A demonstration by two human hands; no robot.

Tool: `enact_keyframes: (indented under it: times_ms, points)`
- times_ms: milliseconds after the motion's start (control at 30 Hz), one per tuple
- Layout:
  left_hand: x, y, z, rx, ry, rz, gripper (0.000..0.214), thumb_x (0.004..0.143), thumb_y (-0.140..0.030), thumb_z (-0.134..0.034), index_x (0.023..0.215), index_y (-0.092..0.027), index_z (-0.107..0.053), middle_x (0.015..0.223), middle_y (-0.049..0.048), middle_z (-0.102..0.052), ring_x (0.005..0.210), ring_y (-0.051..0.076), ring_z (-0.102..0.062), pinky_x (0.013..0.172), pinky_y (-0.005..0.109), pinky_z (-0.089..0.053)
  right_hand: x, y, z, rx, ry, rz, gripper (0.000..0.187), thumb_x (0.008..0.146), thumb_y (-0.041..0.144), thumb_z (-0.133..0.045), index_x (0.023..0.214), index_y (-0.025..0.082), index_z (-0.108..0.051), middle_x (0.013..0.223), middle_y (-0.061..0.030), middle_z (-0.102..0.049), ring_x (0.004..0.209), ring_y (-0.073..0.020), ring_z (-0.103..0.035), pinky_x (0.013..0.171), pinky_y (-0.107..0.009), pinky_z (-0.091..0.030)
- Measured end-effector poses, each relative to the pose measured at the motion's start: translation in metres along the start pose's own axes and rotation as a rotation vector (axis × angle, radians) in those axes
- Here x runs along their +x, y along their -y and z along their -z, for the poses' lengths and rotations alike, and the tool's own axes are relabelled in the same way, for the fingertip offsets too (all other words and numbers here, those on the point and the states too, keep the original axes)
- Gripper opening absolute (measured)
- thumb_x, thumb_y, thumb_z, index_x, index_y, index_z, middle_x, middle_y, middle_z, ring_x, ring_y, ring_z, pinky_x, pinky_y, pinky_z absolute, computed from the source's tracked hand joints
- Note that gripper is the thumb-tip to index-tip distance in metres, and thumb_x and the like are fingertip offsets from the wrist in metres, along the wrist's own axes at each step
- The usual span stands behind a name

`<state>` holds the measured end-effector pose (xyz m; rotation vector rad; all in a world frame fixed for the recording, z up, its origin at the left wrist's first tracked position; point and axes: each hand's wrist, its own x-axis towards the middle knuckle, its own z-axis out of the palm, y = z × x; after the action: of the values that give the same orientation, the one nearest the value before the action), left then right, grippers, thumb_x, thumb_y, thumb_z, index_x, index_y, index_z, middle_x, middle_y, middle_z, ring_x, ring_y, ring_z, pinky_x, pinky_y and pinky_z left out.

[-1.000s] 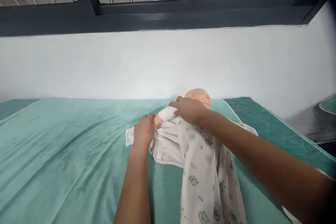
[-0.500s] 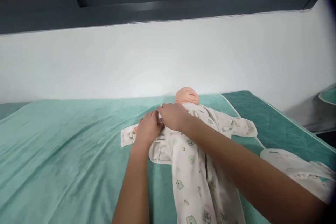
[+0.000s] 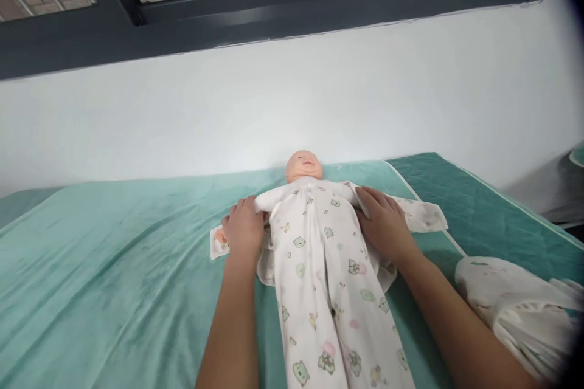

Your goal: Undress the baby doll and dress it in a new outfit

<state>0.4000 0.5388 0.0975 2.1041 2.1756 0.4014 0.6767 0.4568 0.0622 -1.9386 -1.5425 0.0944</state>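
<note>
A baby doll (image 3: 305,165) lies on its back, head toward the wall. Over its body is a white printed romper (image 3: 314,255) with small green bears. Part of a second white printed garment (image 3: 422,216) shows under it, one sleeve spread out to the right. My left hand (image 3: 245,228) is closed round the doll's arm on the left, and the doll's small hand (image 3: 221,237) shows beyond it in a cuff. On the other side my right hand (image 3: 381,222) is closed on the sleeved arm near the shoulder. My fingertips are partly hidden.
A green sheet (image 3: 137,267) with creases covers the surface. To the right lies a bunched white garment (image 3: 506,292) near my right forearm. A white wall (image 3: 255,109) and a dark window frame (image 3: 274,9) with metal bars stand behind.
My right hand has gone from the doll's left-side arm, beside my left hand, across to the arm on the right. My left hand has slid slightly left. The doll's body appears straighter and further left.
</note>
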Motion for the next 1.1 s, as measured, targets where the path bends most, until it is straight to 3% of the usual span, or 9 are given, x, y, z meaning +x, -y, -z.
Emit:
enact_keyframes:
  times_ms: [167,267,367,467,533,667,800,933,1100]
  points:
    - [0.001,-0.002,0.003,-0.003,-0.019,-0.064,0.056,0.086,-0.025,-0.041,0.142,-0.028,-0.043,0.143,0.0061,-0.043,0.134,0.031,-0.035,0.111,0.065,-0.021,0.012,-0.021,0.0,0.055,0.023,-0.077,0.051,0.086,0.027,-0.041,0.135,0.03,-0.054,0.137,0.001,-0.052,0.128,-0.0202,-0.047,0.113,-0.04,-0.035]
    - [-0.01,-0.016,0.019,-0.144,-0.039,-0.179,0.058,0.084,-0.018,-0.04,0.142,-0.026,-0.045,0.145,0.0026,-0.041,0.137,0.023,-0.034,0.118,0.05,-0.028,0.017,-0.03,0.008,0.15,-0.015,-0.211,0.051,0.083,0.026,-0.043,0.132,0.029,-0.056,0.132,0.0011,-0.055,0.123,-0.0186,-0.052,0.109,-0.038,-0.039]
    - [-0.032,-0.041,0.035,-0.365,-0.055,-0.35,0.045,0.091,-0.023,-0.038,0.133,-0.026,-0.053,0.139,-0.001,-0.048,0.131,0.013,-0.042,0.115,0.032,-0.036,0.017,-0.036,0.01,0.088,-0.024,-0.3,0.048,0.084,0.03,-0.046,0.131,0.028,-0.056,0.13,-0.0011,-0.056,0.123,-0.0229,-0.052,0.108,-0.042,-0.038]
    - [-0.056,-0.072,0.041,-0.446,0.002,-0.556,0.038,0.095,-0.032,-0.037,0.126,-0.028,-0.059,0.133,-0.0032,-0.052,0.126,0.009,-0.046,0.113,0.026,-0.038,0.014,-0.035,0.009,-0.017,-0.01,-0.363,0.044,0.086,0.037,-0.049,0.127,0.023,-0.058,0.127,-0.0052,-0.057,0.124,-0.027,-0.048,0.108,-0.046,-0.036]
    - [-0.066,-0.095,0.04,-0.352,0.048,-0.672,0.037,0.096,-0.032,-0.034,0.119,-0.028,-0.063,0.129,-0.0026,-0.055,0.124,0.01,-0.047,0.116,0.031,-0.034,0.012,-0.032,0.008,-0.048,-0.032,-0.385,0.043,0.086,0.04,-0.051,0.124,0.022,-0.059,0.13,-0.0071,-0.054,0.127,-0.0277,-0.045,0.111,-0.046,-0.034]
    - [-0.062,-0.144,0.033,-0.005,0.171,-0.718,0.032,0.094,-0.03,-0.039,0.105,-0.019,-0.067,0.115,0.0035,-0.061,0.118,0.018,-0.05,0.119,0.05,-0.023,0.01,-0.03,0.009,-0.052,-0.019,-0.401,0.044,0.087,0.04,-0.052,0.126,0.021,-0.057,0.133,-0.0081,-0.052,0.128,-0.0275,-0.044,0.112,-0.045,-0.033]
    - [-0.044,-0.191,0.017,0.273,0.384,-0.778,0.031,0.089,-0.024,-0.045,0.11,-0.018,-0.066,0.12,0.0085,-0.058,0.114,0.022,-0.053,0.109,0.047,-0.035,0.009,-0.035,0.011,-0.061,0.039,-0.365,0.045,0.089,0.04,-0.046,0.128,0.021,-0.055,0.128,-0.0078,-0.055,0.126,-0.0272,-0.046,0.109,-0.043,-0.035]
    - [-0.032,-0.219,-0.005,0.316,0.407,-0.81,0.037,0.091,-0.026,-0.041,0.121,-0.02,-0.061,0.129,0.0091,-0.052,0.119,0.023,-0.05,0.103,0.044,-0.04,0.01,-0.04,0.017,-0.048,0.073,-0.283,0.041,0.091,0.037,-0.038,0.122,0.019,-0.059,0.123,-0.0082,-0.059,0.119,-0.0239,-0.051,0.103,-0.037,-0.037]
    - [-0.03,-0.231,-0.028,0.319,0.359,-0.832,0.039,0.092,-0.028,-0.04,0.127,-0.019,-0.055,0.13,0.0113,-0.051,0.124,0.024,-0.043,0.105,0.047,-0.036,0.01,-0.04,0.026,0.006,0.091,-0.362,0.047,0.092,0.046,-0.034,0.117,0.02,-0.064,0.11,-0.0105,-0.063,0.105,-0.0218,-0.057,0.087,-0.031,-0.04]
